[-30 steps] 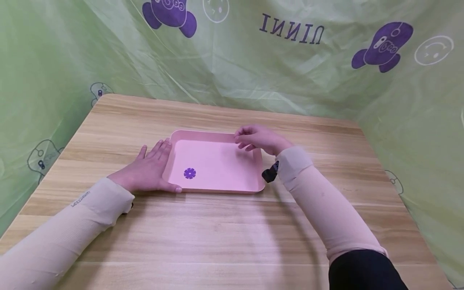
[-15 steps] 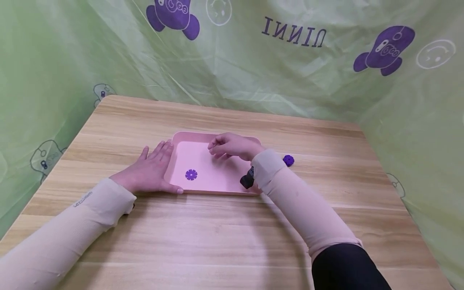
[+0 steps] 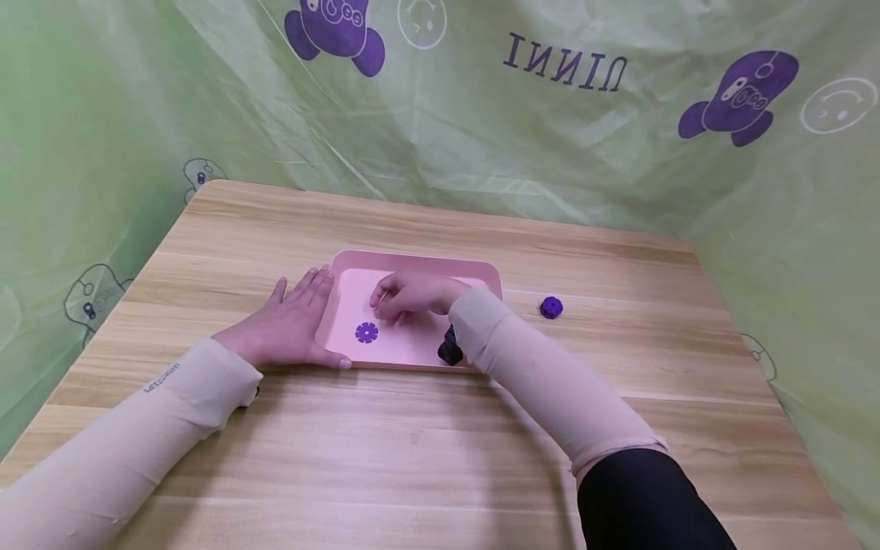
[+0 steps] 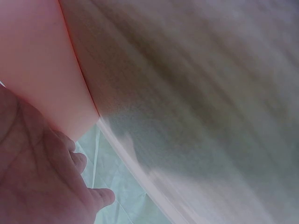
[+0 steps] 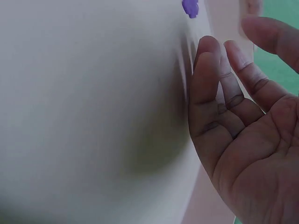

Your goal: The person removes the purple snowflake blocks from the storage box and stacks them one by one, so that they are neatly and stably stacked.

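A pink rectangular tray (image 3: 349,289) lies on the table. One purple notched plastic disc (image 3: 364,334), shaped like a snowflake block, lies flat in its front left part. My left hand (image 3: 278,328) rests against the tray's left side, fingers spread, thumb along the front rim; in the left wrist view that palm (image 4: 37,172) is beside the tray wall (image 4: 42,60). Over the tray's middle is my right hand (image 3: 415,296), just right of the disc. In the right wrist view its fingers (image 5: 205,88) are loosely bent, the thumb apart, nothing between them.
Several purple discs in a small stack (image 3: 551,307) stand on the wooden table (image 3: 385,458), right of the tray. A green printed curtain (image 3: 467,137) hangs behind the table and at both sides. A black wrist camera (image 3: 450,347) sits under the right sleeve.
My right hand has moved left and toward me, from the tray's far right corner to near the disc. The purple stack has come into sight. My left hand stays at the tray.
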Demonstrator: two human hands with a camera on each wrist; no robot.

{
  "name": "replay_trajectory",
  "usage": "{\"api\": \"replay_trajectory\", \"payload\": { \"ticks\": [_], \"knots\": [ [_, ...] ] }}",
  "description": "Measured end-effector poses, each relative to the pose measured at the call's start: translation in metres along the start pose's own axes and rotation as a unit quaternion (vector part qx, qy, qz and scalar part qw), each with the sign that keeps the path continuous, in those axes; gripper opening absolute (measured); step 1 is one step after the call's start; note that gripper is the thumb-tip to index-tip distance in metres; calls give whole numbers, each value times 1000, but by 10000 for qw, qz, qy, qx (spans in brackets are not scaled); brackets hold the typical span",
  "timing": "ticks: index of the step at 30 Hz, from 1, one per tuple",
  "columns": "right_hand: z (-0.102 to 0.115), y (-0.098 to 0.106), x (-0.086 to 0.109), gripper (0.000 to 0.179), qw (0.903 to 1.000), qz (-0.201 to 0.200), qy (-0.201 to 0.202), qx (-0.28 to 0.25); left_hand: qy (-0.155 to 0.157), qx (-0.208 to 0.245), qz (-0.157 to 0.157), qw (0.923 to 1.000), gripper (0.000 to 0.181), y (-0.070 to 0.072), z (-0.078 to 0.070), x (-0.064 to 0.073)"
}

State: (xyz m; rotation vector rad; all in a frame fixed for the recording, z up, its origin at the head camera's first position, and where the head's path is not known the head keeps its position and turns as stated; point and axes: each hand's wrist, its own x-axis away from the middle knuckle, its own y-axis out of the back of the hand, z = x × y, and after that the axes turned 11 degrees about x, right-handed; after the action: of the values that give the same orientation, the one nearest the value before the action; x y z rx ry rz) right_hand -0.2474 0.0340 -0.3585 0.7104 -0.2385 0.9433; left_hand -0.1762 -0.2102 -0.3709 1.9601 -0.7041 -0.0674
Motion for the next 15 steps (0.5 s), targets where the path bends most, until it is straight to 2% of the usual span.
{"api": "replay_trajectory", "payload": {
  "ticks": [8, 12, 15],
  "knots": [
    [4, -6, -5, 22, 9995, 114, -6, 281, -46, -35, 4, 10000, 146, 2, -3, 0],
    [7, -8, -8, 30, 9943, 184, 157, 1038, -47, -6, 7, 10000, 145, 2, -4, 0],
    [11, -11, -10, 30, 9818, 188, 277, 1867, -46, -6, 16, 10000, 144, 2, -4, 1]
  ]
}}
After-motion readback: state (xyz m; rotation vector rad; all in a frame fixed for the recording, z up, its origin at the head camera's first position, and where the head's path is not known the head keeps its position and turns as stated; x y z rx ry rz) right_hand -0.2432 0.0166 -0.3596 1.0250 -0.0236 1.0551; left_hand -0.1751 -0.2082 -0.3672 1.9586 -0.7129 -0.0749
